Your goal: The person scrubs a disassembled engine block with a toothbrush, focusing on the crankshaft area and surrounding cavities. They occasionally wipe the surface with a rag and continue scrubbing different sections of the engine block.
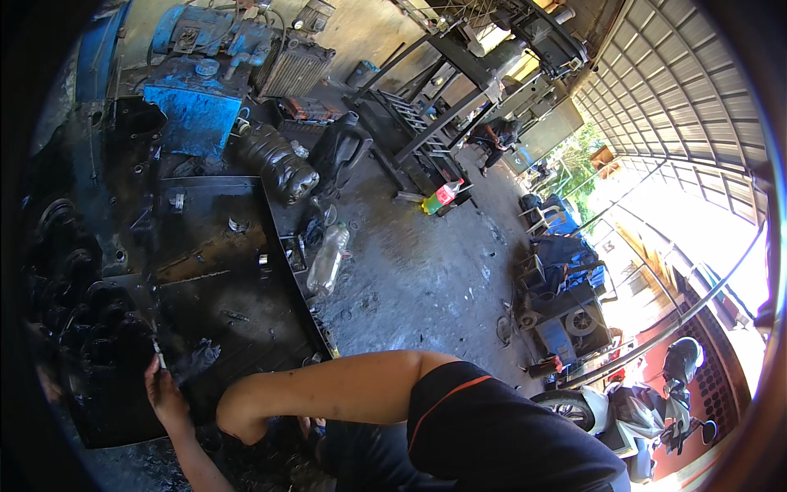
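Note:
In the lower left, my left hand [166, 398] is closed round a slim, silvery metal tool [159, 354], its kind too small to make out. The tool points toward a black, oily engine block [70, 303] at the far left, beside the hand. Bare, a bent arm with a dark sleeve reaches in from the lower right; its hand does not show. A wide black metal tray [217, 299] lies right of the engine block. On the tray are small curved metal pieces [238, 225], a short shiny ring-like piece [263, 260] and a crumpled dark rag [205, 354].
An empty clear bottle [329, 258] and a black jug [340, 148] stand beyond the tray. Behind are a blue pump unit [197, 107] and a dark press frame [443, 107]. A green-yellow bottle [443, 197], a crouching person [496, 139] and a motorcycle [639, 414] are farther right.

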A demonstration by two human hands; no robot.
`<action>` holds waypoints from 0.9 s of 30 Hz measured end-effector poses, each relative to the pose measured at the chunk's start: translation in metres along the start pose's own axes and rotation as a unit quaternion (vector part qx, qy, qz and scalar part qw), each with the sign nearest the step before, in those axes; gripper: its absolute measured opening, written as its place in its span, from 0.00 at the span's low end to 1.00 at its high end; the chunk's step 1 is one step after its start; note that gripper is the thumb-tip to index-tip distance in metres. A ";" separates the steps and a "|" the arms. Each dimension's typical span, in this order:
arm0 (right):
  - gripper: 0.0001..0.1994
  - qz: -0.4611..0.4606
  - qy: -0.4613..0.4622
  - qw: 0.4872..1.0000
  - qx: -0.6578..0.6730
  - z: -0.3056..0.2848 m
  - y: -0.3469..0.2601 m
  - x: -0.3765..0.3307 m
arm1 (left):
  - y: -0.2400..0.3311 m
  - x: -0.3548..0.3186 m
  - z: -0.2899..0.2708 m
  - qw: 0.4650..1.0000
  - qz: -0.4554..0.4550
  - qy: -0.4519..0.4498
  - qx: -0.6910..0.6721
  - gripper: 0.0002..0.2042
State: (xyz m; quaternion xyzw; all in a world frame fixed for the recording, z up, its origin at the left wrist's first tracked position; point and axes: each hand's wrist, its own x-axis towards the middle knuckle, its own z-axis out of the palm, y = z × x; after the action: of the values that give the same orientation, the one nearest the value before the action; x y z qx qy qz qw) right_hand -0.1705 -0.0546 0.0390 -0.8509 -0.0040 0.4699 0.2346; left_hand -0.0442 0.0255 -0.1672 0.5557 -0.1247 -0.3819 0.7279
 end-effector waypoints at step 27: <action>0.17 0.040 0.020 0.999 0.025 -0.005 -0.002 -0.024 | -0.041 0.069 -0.280 0.947 0.035 -0.036 0.317 0.18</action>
State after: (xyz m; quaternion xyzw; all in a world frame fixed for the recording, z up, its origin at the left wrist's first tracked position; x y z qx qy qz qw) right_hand -0.1797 -0.0602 0.0616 -0.8537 0.0469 0.4615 0.2367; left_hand 0.1549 0.1741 -0.3195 0.7392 -0.2849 -0.3165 0.5218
